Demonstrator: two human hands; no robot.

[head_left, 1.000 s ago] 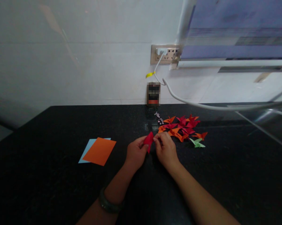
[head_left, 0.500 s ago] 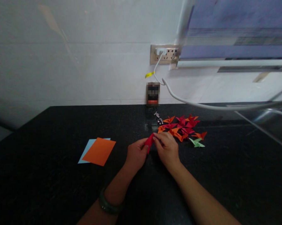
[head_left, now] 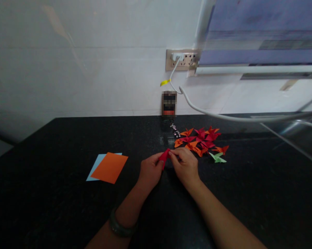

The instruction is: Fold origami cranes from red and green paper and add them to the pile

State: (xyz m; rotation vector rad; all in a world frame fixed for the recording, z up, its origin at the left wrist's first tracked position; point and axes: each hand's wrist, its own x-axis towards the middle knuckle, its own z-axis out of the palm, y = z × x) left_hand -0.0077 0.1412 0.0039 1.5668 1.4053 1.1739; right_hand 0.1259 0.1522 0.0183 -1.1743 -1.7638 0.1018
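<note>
My left hand (head_left: 150, 169) and my right hand (head_left: 185, 164) meet just above the black counter (head_left: 54, 207), both pinching a small folded red paper piece (head_left: 164, 156). The left fingers grip its lower left side, the right fingers its upper right tip. A dark bangle sits on my left wrist. Just beyond my right hand lies a pile of several folded paper pieces (head_left: 201, 140) in red and orange, with a green folded piece (head_left: 217, 158) at its near right edge.
An orange sheet (head_left: 110, 167) lies on a light blue sheet (head_left: 95, 166) to the left of my hands. A small dark device (head_left: 169, 103) leans against the white wall, with a wall socket (head_left: 181, 59) and white cable (head_left: 223, 116) above it.
The red piece has been pressed narrower between my fingers, and my right hand has shifted slightly left and closed over its tip. Everything else lies as before.
</note>
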